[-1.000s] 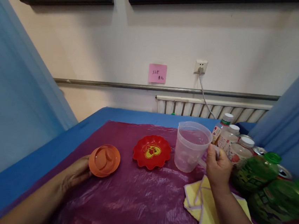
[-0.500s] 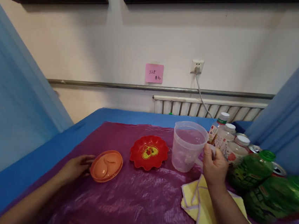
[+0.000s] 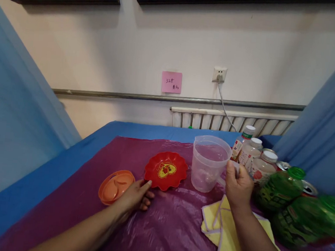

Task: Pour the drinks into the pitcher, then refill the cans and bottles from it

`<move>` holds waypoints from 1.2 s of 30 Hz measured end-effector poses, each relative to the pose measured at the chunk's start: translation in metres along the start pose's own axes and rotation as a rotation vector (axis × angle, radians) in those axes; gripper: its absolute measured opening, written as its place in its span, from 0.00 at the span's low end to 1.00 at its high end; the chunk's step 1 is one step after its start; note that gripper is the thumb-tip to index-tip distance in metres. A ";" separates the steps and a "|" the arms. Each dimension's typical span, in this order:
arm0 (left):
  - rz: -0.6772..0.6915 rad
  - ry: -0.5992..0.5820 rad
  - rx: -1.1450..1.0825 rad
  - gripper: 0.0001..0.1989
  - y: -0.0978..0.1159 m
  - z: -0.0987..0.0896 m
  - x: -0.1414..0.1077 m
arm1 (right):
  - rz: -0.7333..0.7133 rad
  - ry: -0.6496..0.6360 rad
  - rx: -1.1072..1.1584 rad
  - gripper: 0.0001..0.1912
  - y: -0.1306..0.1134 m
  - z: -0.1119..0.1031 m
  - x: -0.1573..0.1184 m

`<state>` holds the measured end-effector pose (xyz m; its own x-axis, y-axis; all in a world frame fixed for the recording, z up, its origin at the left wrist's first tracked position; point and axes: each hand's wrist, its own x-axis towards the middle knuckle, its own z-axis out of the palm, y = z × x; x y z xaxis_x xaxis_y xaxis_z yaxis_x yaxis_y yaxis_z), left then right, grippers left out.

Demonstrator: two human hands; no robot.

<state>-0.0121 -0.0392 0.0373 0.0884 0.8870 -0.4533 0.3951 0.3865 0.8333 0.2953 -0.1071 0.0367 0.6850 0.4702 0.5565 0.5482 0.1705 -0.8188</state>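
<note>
A clear plastic measuring jug (image 3: 208,165) stands right of the middle, and my right hand (image 3: 239,183) is closed round its handle. Left of it lies a red wavy-edged plate (image 3: 166,170) with a yellow pattern. My left hand (image 3: 139,196) is just below the plate's lower left edge, fingers apart and holding nothing. An orange divided dish (image 3: 113,187) sits to the left, its right side partly covered by my left hand and wrist. Under my right forearm is a folded yellow cloth (image 3: 227,241) with a pale purple border.
Clear bottles with white caps (image 3: 264,164), green bottles (image 3: 309,222) and cans (image 3: 308,189) crowd the right side. A purple plastic sheet (image 3: 162,235) covers part of the blue table (image 3: 95,138). Blue curtains hang at both sides, with a radiator (image 3: 203,119) behind.
My left hand has moved right, from the left side of the orange dish across to near the red plate. My right hand remains on the jug's handle.
</note>
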 end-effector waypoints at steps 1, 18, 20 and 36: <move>0.019 0.011 -0.011 0.27 0.001 0.006 0.004 | 0.001 0.002 0.003 0.26 -0.001 0.000 0.000; 0.273 0.164 0.005 0.18 0.047 -0.013 0.019 | 0.035 -0.048 0.030 0.24 0.002 0.001 0.000; 0.303 0.177 -0.001 0.19 0.057 -0.023 0.016 | 0.031 -0.054 0.038 0.24 0.002 0.001 -0.001; 0.424 0.115 0.112 0.08 0.194 -0.061 -0.015 | 0.089 -0.039 0.264 0.20 0.019 0.014 -0.007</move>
<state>0.0074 0.0384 0.2252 0.1642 0.9858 -0.0361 0.4433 -0.0411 0.8954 0.2942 -0.0952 0.0149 0.7032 0.5252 0.4792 0.3393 0.3445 -0.8753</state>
